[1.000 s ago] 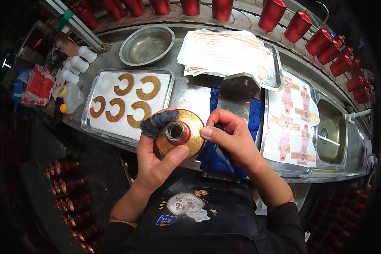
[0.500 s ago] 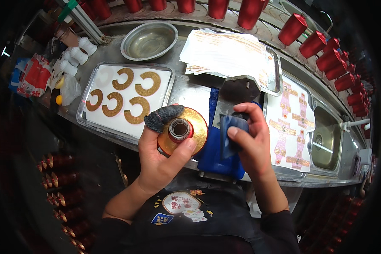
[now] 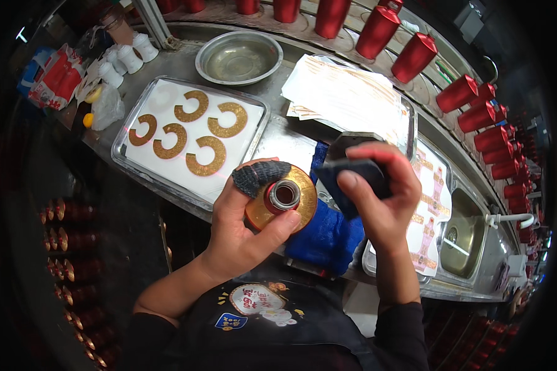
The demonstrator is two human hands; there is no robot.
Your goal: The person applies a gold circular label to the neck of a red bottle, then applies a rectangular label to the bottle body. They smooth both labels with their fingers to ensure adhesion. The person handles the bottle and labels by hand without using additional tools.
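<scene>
My left hand [image 3: 238, 232] is closed around a bottle with a gold shoulder [image 3: 307, 203] and a bare threaded neck [image 3: 285, 195] that points up at me. A dark knitted sleeve [image 3: 260, 176] covers one finger, which lies over the bottle's shoulder. To the right of it, my right hand [image 3: 390, 207] pinches a flat dark blue pad [image 3: 343, 179], possibly a scraper, tilted and apart from the bottle. Most of the bottle's body is hidden below its shoulder. Beneath the hands hangs a blue cloth [image 3: 328, 244] over the counter edge.
On the left, a tray [image 3: 263, 120] bears gold C-shaped labels. Behind stand a metal bowl [image 3: 238, 59] and a tray with stacked paper sheets [image 3: 346, 96]. Pink and gold labels [image 3: 436, 198] lie at right, beside a sink [image 3: 470, 229]. Red bottles [image 3: 414, 59] line the conveyor at the back.
The whole view has shifted. My right hand has turned the blue pad from upright to a flatter tilt and lifted it a little. My left hand still holds the bottle.
</scene>
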